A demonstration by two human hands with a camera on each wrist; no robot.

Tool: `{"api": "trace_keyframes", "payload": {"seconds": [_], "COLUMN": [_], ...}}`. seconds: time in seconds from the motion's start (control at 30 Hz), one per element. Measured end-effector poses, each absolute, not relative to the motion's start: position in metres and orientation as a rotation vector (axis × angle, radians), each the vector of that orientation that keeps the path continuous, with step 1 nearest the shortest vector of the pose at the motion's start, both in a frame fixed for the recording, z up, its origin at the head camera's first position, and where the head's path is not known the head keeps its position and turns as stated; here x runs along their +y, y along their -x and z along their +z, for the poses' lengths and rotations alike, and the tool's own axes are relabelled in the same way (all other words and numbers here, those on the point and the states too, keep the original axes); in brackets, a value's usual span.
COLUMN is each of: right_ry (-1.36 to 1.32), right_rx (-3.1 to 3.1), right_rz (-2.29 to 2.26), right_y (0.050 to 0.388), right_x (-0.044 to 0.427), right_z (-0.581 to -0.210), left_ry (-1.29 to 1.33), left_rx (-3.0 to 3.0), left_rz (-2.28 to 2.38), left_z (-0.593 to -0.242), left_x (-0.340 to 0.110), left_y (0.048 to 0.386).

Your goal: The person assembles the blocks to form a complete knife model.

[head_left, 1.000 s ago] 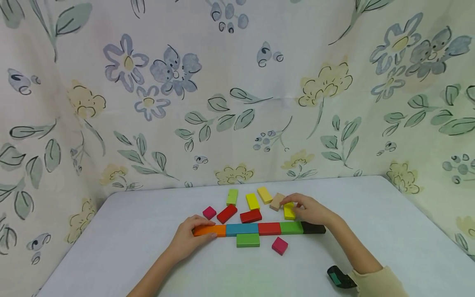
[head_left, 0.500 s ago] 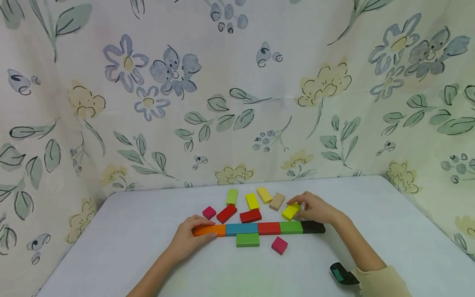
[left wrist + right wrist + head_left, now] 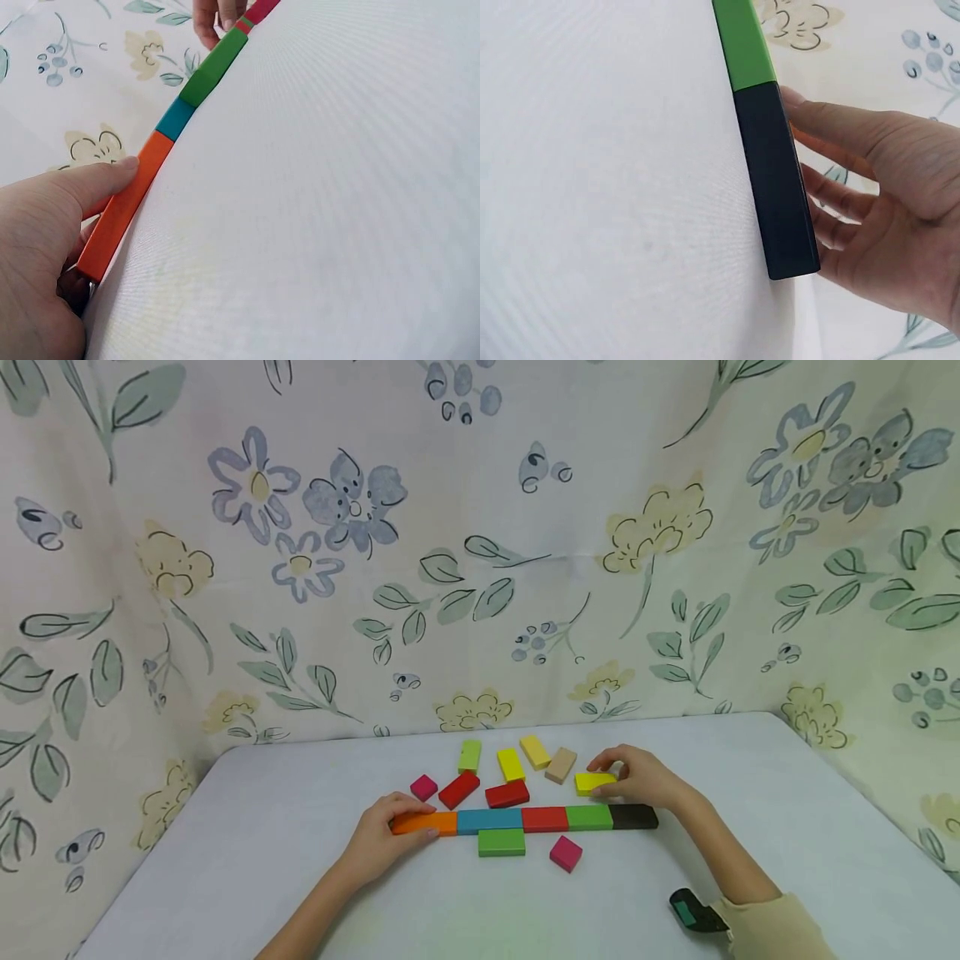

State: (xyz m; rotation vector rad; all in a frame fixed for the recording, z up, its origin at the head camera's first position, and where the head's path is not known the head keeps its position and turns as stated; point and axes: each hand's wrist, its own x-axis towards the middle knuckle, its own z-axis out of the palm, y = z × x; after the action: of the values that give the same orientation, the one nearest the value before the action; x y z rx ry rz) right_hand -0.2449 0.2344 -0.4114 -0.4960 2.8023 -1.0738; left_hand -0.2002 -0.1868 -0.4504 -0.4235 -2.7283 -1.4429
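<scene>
White tabletop [image 3: 225, 843] bore five blocks set end to end in a line: an orange block [image 3: 444, 823], a blue block [image 3: 490, 818], a red block [image 3: 544, 819], a green block [image 3: 589, 817] and a black block [image 3: 634, 817]. At the left end, the left hand [image 3: 384, 831] pinched the orange block between thumb and fingers. Behind the line, near the black block, the right hand [image 3: 641, 777] pinched a bright yellow block [image 3: 588, 784] by its right end; from the right wrist, the black block hid much of that hold. A second green block [image 3: 502, 842] lay against the near side of the blue one, and a pink block [image 3: 566, 853] lay apart in front of the line. Behind it were scattered a pink cube [image 3: 423, 787], two red pieces [image 3: 507, 793], a lime piece [image 3: 469, 757], two more yellow pieces [image 3: 511, 765] and a tan piece [image 3: 561, 765]. Farther back hung a floral cloth [image 3: 480, 468].
</scene>
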Motion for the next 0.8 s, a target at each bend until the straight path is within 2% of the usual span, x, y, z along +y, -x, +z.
{"api": "trace_keyframes", "payload": {"seconds": [0.43, 0.8], "right_ry": [0.492, 0.558], "right_rx": [2.812, 2.842], "right_rz": [-1.089, -1.133], "right_y": [0.246, 0.235], "right_x": [0.23, 0.208], "right_z": [-0.414, -0.397], "left_ry": [0.431, 0.449], "left_rx": [-2.731, -2.725], "left_rz": [-1.434, -1.451], "left_z": [-0.451, -0.449], "left_x": [-0.187, -0.188], "left_y": [0.2, 0.2]}}
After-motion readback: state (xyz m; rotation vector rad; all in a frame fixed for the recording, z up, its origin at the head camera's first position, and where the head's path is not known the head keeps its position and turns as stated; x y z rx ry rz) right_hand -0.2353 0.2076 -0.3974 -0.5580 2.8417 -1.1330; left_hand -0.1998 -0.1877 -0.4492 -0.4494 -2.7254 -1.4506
